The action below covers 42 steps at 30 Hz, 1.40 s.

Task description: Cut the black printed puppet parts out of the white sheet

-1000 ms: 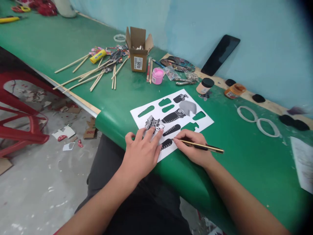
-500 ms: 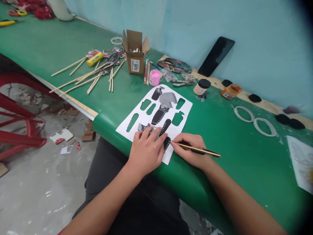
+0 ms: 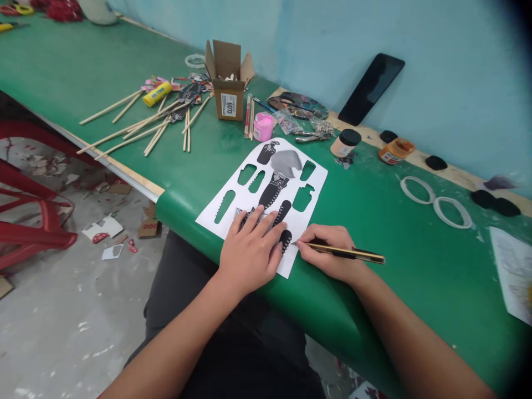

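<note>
A white paper sheet (image 3: 233,224) with black printed shapes and several cut-out holes lies at the edge of the green table. My left hand (image 3: 251,252) rests flat on its lower part, fingers spread over some black shapes. Pinched in my right hand (image 3: 328,249) is a slim black and gold craft knife (image 3: 353,254). Its tip is beside a small black toothed shape (image 3: 286,240), close to my left thumb. A grey rounded shape (image 3: 286,163) is near the top of the sheet.
Behind the sheet stand an open cardboard box (image 3: 229,100), a pink paint jar (image 3: 263,127) and a black-lidded jar (image 3: 346,143). Wooden sticks (image 3: 137,130) and a yellow glue tube (image 3: 157,94) lie left. A phone (image 3: 371,90) leans on the wall. White rings (image 3: 452,213) lie right.
My right hand has shifted slightly right with the knife, whose tip has drawn back a little from the black shape. My left hand stays on the sheet. The camera view has moved slightly.
</note>
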{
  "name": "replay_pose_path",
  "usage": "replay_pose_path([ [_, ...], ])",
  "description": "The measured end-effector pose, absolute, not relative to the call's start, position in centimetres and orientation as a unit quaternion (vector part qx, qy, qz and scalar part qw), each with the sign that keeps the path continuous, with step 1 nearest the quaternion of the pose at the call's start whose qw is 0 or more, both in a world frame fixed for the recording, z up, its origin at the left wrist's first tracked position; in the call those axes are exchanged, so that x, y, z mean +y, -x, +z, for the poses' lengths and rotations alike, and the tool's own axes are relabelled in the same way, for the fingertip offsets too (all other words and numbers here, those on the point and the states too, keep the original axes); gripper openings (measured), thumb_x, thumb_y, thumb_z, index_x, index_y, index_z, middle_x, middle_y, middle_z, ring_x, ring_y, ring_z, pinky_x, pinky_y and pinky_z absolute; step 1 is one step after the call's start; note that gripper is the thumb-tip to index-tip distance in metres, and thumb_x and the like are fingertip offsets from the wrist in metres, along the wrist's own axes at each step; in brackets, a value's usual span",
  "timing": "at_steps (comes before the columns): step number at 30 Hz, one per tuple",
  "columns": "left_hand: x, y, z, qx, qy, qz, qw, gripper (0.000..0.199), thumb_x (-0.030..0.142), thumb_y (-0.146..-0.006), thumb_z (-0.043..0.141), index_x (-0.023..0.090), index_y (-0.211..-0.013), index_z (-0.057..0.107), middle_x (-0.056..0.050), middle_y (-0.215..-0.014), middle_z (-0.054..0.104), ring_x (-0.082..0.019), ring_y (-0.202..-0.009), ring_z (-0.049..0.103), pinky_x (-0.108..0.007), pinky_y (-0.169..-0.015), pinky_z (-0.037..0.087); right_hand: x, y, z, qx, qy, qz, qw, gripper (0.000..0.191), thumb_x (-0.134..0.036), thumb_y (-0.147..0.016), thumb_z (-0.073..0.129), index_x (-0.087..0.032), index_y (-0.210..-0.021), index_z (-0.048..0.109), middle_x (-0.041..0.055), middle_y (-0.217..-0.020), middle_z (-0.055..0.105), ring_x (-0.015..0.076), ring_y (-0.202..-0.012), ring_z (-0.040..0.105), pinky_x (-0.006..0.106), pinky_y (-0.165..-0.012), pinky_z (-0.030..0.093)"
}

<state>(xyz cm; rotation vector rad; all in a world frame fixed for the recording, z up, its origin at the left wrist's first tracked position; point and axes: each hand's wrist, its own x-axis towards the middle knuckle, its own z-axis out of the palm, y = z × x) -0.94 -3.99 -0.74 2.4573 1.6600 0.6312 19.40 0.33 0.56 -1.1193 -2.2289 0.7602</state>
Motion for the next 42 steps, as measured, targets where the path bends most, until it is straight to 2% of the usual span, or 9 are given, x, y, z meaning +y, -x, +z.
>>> replay_pose_path([
  [6, -3.90, 0.95, -0.59, 0.549, -0.812, 0.190, 0.053, 0.041, 0.033, -0.097, 0.044, 0.029, -0.136, 0.057, -0.003, -0.147, 0.050, -0.032, -0.140, 0.038, -0.054, -0.115, 0.026, 0.42, -19.41, 0.55, -0.825, 0.417, 0.278, 0.263, 0.016, -0.021, -0.082, 0.064, -0.019, -0.067, 0.060, -0.0022, -0.060, 0.062, 0.0100, -0.052, 0.053, 0.023, -0.053, 0.038],
  [29, -3.94, 0.97, -0.56, 0.553, -0.809, 0.191, 0.059, 0.041, 0.034, -0.097, 0.044, 0.030, -0.135, 0.058, -0.003, -0.146, 0.050, -0.032, -0.140, 0.037, -0.054, -0.115, 0.025, 0.67, -19.58, 0.67, -0.857, 0.355, 0.288, 0.236, 0.017, -0.019, -0.086, 0.061, -0.020, -0.070, 0.057, -0.0024, -0.065, 0.059, 0.0107, -0.059, 0.052, 0.024, -0.058, 0.038],
  [37, -3.94, 0.93, -0.49, 0.553, -0.808, 0.195, 0.055, 0.040, 0.034, -0.096, 0.046, 0.030, -0.134, 0.059, -0.003, -0.145, 0.051, -0.032, -0.139, 0.038, -0.054, -0.115, 0.026, 0.83, -19.65, 0.71, -0.855, 0.349, 0.306, 0.232, 0.017, -0.016, -0.083, 0.059, -0.020, -0.067, 0.056, -0.0021, -0.065, 0.058, 0.0110, -0.059, 0.052, 0.024, -0.058, 0.038],
  [42, -3.93, 0.90, -0.54, 0.552, -0.808, 0.198, 0.049, 0.040, 0.033, -0.096, 0.047, 0.030, -0.133, 0.059, -0.003, -0.145, 0.052, -0.032, -0.139, 0.039, -0.054, -0.114, 0.026, 0.89, -19.78, 0.67, -0.841, 0.368, 0.303, 0.257, 0.015, -0.018, -0.082, 0.061, -0.020, -0.067, 0.058, -0.0022, -0.062, 0.060, 0.0113, -0.056, 0.053, 0.024, -0.056, 0.039],
])
